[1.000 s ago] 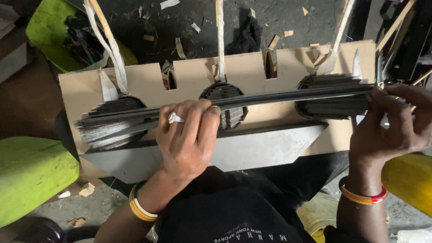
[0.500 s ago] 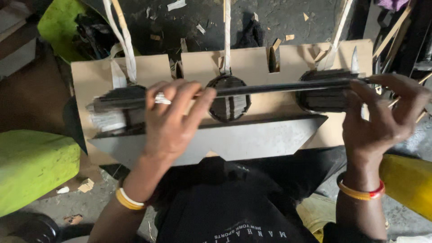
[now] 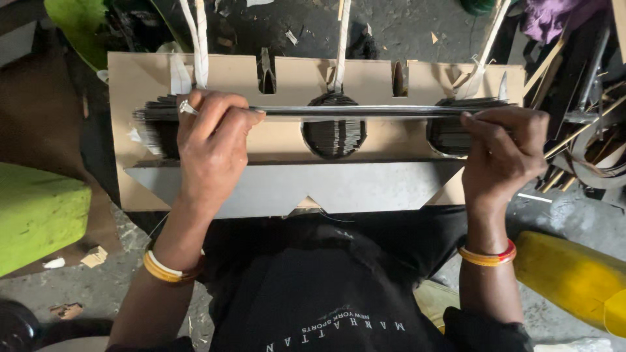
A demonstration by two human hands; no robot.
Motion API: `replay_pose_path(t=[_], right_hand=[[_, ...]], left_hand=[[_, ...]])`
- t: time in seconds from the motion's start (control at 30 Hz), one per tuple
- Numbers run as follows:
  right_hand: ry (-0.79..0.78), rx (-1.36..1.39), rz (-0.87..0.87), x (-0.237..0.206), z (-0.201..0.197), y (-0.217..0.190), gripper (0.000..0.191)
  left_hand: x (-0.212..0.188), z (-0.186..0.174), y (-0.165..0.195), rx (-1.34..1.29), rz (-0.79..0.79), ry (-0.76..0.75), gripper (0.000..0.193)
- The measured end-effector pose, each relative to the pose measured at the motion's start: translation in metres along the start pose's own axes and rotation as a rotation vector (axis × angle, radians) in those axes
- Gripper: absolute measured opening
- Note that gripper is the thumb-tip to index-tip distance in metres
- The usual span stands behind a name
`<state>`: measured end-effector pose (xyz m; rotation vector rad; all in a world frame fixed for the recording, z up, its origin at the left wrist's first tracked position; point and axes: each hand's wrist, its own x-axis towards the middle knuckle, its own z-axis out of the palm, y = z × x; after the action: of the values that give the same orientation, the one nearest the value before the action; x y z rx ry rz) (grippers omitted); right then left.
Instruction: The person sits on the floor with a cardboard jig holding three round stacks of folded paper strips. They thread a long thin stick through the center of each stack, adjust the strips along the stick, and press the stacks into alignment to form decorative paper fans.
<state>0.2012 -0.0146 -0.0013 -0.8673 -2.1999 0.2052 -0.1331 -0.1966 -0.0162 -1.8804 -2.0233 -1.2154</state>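
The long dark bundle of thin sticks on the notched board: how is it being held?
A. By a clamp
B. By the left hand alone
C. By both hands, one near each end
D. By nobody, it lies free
C: the left hand grips the bundle of sticks near one end and the right hand near the other.

From my remote seat the feed looked evenly lit by soft light from above, without hard shadows. A thin glare ran along the dark rod (image 3: 352,111). The centre was sharp; the corners fell dim and slightly stretched.
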Motion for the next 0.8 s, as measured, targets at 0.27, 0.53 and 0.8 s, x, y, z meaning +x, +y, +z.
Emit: replay_pose_path(t=[0.27,0.53,0.8], right_hand=[[-0.009,0.025,-0.005,-0.007,0.009,0.009,0.016],[0.022,0.047,-0.036,-0.009,0.014,0.013,0.016],[-0.078,-0.242,-0.174,0.011,-0.002,-0.043,0.018]], left_hand=[[-0.006,-0.003,-0.005,0.156,0.029,-0.019,0.010],[-0.006,-0.003,-0.005,0.398,0.199,-0.040,0.011],[-0.008,-0.015,0.027,0.464,0.160,-0.136,0.023]])
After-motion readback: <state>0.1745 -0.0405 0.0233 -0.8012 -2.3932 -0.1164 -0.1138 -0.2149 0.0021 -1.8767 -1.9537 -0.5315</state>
